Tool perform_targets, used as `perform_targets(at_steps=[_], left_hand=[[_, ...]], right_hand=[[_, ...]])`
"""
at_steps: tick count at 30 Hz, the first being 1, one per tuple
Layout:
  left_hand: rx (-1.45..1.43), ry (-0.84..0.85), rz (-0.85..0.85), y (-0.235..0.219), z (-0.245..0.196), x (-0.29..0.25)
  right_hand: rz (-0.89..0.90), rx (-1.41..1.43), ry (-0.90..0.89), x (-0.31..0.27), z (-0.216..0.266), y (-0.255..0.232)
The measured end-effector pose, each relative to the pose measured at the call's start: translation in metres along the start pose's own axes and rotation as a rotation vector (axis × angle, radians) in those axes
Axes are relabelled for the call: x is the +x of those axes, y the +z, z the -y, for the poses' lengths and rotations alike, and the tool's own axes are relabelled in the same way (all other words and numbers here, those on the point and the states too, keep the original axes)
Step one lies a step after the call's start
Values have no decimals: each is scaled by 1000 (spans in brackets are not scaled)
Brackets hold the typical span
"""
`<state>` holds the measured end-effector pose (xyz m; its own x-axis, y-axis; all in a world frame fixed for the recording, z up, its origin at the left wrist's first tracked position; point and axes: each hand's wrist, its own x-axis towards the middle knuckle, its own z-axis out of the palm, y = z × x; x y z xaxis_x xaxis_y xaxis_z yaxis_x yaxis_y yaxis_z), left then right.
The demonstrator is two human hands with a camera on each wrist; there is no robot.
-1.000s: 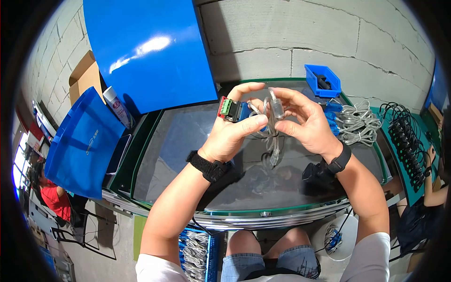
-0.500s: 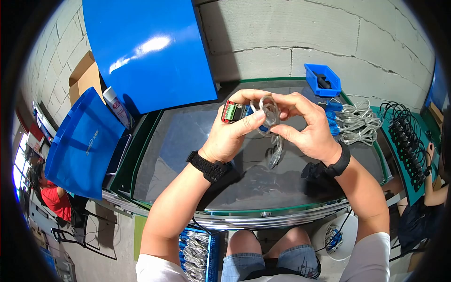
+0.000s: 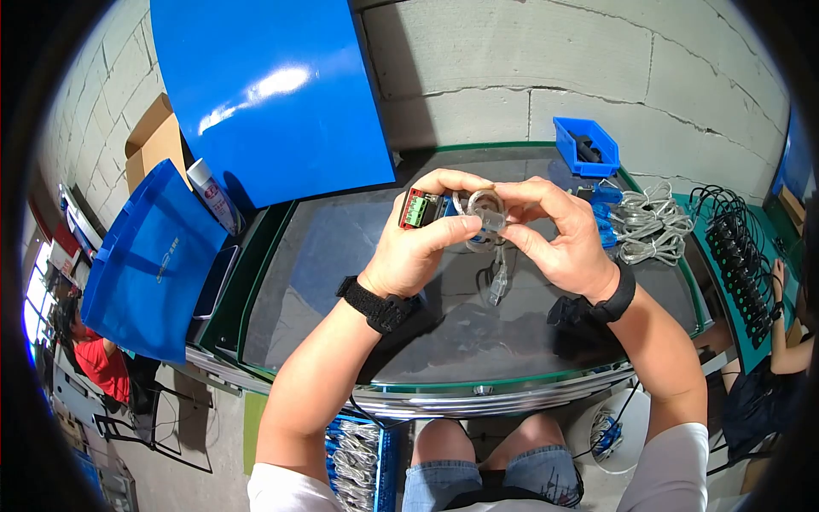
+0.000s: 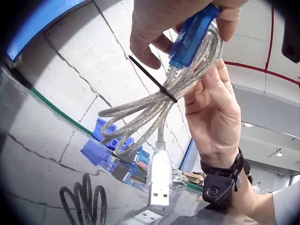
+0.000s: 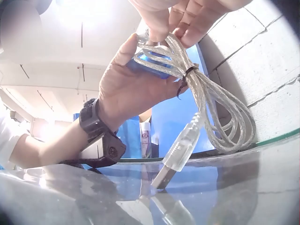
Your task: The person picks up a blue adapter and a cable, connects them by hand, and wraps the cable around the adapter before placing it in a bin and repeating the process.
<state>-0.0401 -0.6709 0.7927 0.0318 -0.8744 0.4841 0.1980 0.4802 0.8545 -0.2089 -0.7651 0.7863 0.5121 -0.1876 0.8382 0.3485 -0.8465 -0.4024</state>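
My left hand (image 3: 421,239) grips a blue connector (image 4: 191,40) whose red and green terminal block (image 3: 415,210) sticks out on its left side. The connector belongs to a clear coiled cable (image 4: 154,101), bound by a black tie (image 4: 161,89). My right hand (image 3: 565,235) pinches the cable coil near a clear moulded lump (image 3: 494,221), with thumb and fingertips close to the left thumb. Below the hands hangs the USB plug (image 5: 174,157), just over the dark table top.
Bundled cables with blue connectors (image 3: 653,224) lie at the table's right, below a small blue bin (image 3: 587,147). A blue bag (image 3: 153,256) and a spray can (image 3: 213,194) stand left. Black cables (image 3: 740,264) cover the right-hand table, with a person beside it.
The right hand has moved slightly down, closer to the left. The clear lump, upright between the hands a second ago, now lies against the coil by the left thumb.
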Motion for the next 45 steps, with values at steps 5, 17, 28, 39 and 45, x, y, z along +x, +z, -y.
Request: perform_targets(at_steps=[5,17,28,39,45], left_hand=[[12,24,-11,3,-1,0],[86,8,-24,3,6,3],[91,-254,12,1,5,3],[229,-432,168,-4,15,8],[150,-287,-10,-8,12,8]], right_hand=[[19,-20,-17,0,0,-1],[-79,83,205,-1,-8,1],[-250,365,387,3,-21,-3],[-135,547,445,4,-16,1],[-41,303,349,2,-14,-6]])
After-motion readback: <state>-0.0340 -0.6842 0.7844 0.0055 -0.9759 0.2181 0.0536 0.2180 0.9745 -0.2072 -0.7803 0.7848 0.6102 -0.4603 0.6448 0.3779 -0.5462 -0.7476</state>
